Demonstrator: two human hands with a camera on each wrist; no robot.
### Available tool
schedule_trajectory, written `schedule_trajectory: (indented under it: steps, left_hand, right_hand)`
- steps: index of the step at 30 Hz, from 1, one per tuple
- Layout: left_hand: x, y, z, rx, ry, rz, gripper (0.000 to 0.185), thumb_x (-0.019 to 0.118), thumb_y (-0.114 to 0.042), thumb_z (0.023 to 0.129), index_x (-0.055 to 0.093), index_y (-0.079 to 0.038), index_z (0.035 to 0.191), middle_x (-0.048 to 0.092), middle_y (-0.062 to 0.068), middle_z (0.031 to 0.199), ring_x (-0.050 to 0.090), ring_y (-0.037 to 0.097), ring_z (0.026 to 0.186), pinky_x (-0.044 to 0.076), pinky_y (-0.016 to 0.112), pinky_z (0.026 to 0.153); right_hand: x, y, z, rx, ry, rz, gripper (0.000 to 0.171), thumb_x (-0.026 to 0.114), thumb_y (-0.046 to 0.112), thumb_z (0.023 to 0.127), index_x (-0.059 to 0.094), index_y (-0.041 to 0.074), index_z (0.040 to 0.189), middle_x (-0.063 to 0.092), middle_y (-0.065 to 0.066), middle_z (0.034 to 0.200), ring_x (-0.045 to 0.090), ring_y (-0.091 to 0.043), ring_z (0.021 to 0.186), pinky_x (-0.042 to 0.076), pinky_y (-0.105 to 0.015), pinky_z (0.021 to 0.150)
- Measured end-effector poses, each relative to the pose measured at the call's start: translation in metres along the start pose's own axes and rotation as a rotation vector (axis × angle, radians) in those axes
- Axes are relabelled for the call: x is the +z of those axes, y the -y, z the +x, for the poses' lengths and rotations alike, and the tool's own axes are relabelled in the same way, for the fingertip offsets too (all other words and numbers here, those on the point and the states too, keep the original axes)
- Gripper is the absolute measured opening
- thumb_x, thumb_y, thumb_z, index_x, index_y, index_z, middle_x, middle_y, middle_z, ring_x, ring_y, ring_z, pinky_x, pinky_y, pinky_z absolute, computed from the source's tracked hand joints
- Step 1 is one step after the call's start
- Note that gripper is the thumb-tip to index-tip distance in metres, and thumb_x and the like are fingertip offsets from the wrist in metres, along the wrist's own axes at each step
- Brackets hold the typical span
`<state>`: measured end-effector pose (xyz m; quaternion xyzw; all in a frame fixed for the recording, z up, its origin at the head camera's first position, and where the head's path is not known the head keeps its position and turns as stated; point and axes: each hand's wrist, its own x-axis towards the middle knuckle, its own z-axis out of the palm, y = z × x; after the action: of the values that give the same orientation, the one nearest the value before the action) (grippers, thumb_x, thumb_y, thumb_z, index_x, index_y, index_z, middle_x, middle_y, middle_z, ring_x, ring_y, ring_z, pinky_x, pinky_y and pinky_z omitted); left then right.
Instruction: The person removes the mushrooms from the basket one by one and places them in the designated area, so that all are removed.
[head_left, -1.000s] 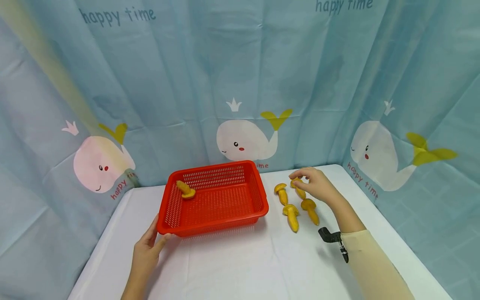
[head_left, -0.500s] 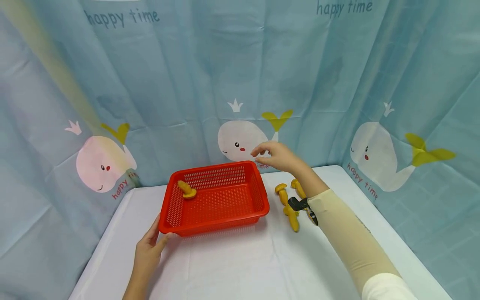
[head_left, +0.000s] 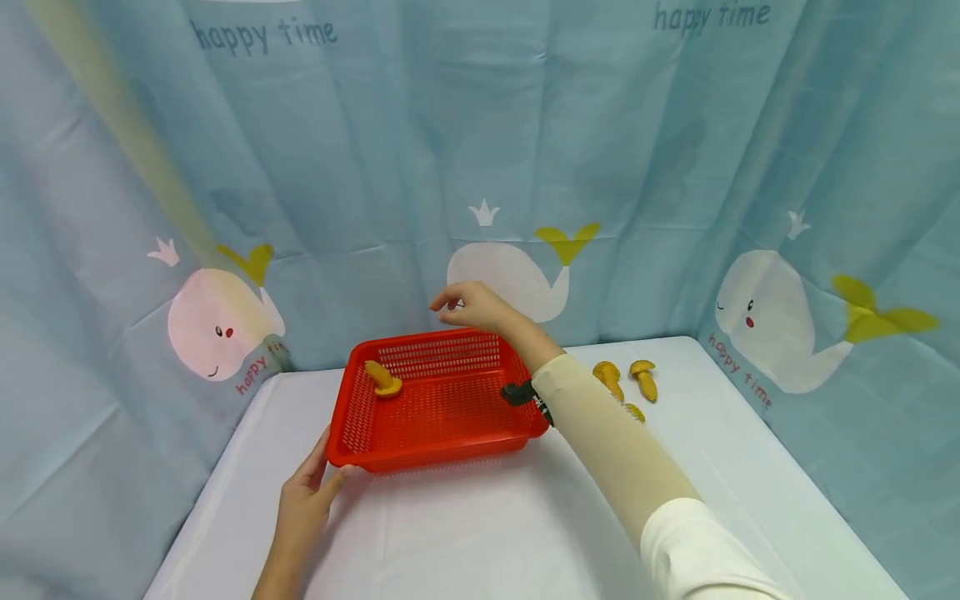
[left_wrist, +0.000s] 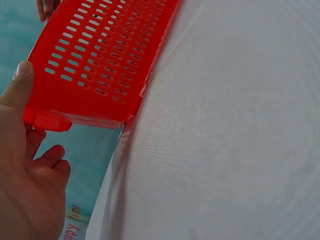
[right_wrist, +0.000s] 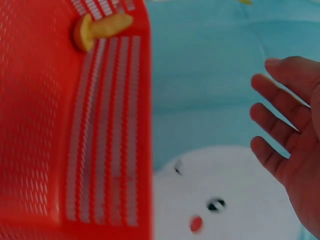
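A red slotted basket (head_left: 435,454) stands on the white table (head_left: 487,533), with one yellow toy mushroom (head_left: 382,379) lying at its far left. My left hand (head_left: 303,504) lies at the basket's near left corner, thumb straight against the wall, fingers loose beside it. In the left wrist view the thumb of that left hand (left_wrist: 25,175) rests on the basket (left_wrist: 100,55). My right hand (head_left: 468,304) hovers above the far rim, holding nothing. In the right wrist view, the right hand (right_wrist: 290,135) shows relaxed fingers beside the basket (right_wrist: 100,150) and the mushroom (right_wrist: 102,27).
Three more yellow mushrooms lie on the table right of the basket: one (head_left: 609,377), another (head_left: 643,377), and a third (head_left: 635,411) half hidden by my sleeve. A blue whale-print curtain (head_left: 510,283) closes in the table at the back and sides.
My right hand left the mushrooms on the table and swept up and left to above the basket's far rim. The left hand stayed at the corner.
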<state>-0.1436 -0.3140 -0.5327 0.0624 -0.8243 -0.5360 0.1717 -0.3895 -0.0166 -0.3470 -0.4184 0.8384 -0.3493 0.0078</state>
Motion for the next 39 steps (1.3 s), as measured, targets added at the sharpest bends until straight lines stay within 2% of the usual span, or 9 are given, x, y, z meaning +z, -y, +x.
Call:
schedule_trajectory:
  steps: [7,12,16,21,24,28,34,39]
  left_hand:
    - [-0.001,0.000,0.002,0.023,0.022,-0.012,0.077,0.077,-0.026,0.092,0.038,-0.033,0.158,0.040,-0.005,0.162,0.033,0.004,0.150,0.034,0.003,0.106]
    - [0.003,0.000,0.003,0.040,0.023,-0.013,0.077,0.077,-0.025,0.092,0.039,-0.033,0.158,0.040,-0.005,0.162,0.033,0.005,0.150,0.033,0.003,0.106]
    - [0.005,0.000,0.002,0.039,0.017,-0.013,0.077,0.078,-0.025,0.092,0.040,-0.031,0.158,0.042,-0.004,0.161,0.034,0.009,0.151,0.033,0.003,0.106]
    - [0.005,-0.001,0.000,0.000,0.023,-0.007,0.076,0.077,-0.030,0.092,0.039,-0.035,0.158,0.041,-0.006,0.161,0.033,0.015,0.152,0.034,0.005,0.106]
    - [0.003,-0.002,0.001,-0.006,0.024,0.000,0.076,0.077,-0.031,0.092,0.038,-0.037,0.158,0.041,-0.009,0.161,0.032,0.014,0.153,0.034,0.005,0.106]
    - [-0.001,-0.002,0.001,0.018,0.013,0.004,0.076,0.077,-0.028,0.092,0.039,-0.034,0.158,0.041,-0.005,0.162,0.033,0.014,0.152,0.034,0.005,0.106]
    - [-0.001,0.001,-0.001,-0.015,0.006,0.040,0.076,0.076,-0.036,0.092,0.038,-0.034,0.158,0.041,-0.008,0.161,0.034,0.015,0.152,0.036,0.011,0.107]
    - [-0.001,0.000,-0.002,0.005,0.004,0.027,0.076,0.077,-0.032,0.092,0.039,-0.035,0.158,0.042,-0.007,0.161,0.034,0.010,0.151,0.034,0.005,0.106]
  right_hand:
    - [0.037,-0.003,0.034,0.000,0.023,0.040,0.026,0.067,0.020,0.100,0.073,0.016,0.125,0.072,0.001,0.122,0.063,-0.015,0.107,0.055,-0.027,0.090]
    - [0.059,-0.010,0.047,0.040,0.018,0.084,0.025,0.067,0.018,0.100,0.072,0.014,0.124,0.071,-0.004,0.125,0.063,-0.015,0.107,0.056,-0.026,0.088]
    - [0.076,-0.016,0.051,0.073,0.036,0.092,0.026,0.067,0.020,0.100,0.072,0.015,0.125,0.071,-0.003,0.126,0.065,-0.015,0.109,0.057,-0.027,0.091]
    - [0.097,-0.026,0.055,0.098,0.081,0.081,0.028,0.068,0.020,0.100,0.072,0.013,0.127,0.071,0.002,0.122,0.064,-0.014,0.112,0.056,-0.026,0.095]
    - [0.109,-0.029,0.059,0.093,0.114,0.092,0.028,0.069,0.018,0.099,0.072,0.012,0.126,0.071,0.000,0.121,0.064,-0.016,0.111,0.055,-0.027,0.094]
    - [0.124,-0.029,0.062,0.083,0.172,0.095,0.030,0.069,0.017,0.099,0.071,0.010,0.128,0.070,-0.001,0.125,0.062,-0.017,0.116,0.054,-0.027,0.097]
    - [0.142,-0.031,0.060,0.152,0.229,0.121,0.033,0.070,0.015,0.098,0.069,0.010,0.131,0.068,-0.003,0.131,0.061,-0.016,0.120,0.055,-0.025,0.097]
    - [0.151,-0.033,0.062,0.152,0.260,0.109,0.036,0.070,0.015,0.098,0.068,0.010,0.133,0.066,-0.003,0.136,0.061,-0.016,0.120,0.056,-0.023,0.095]
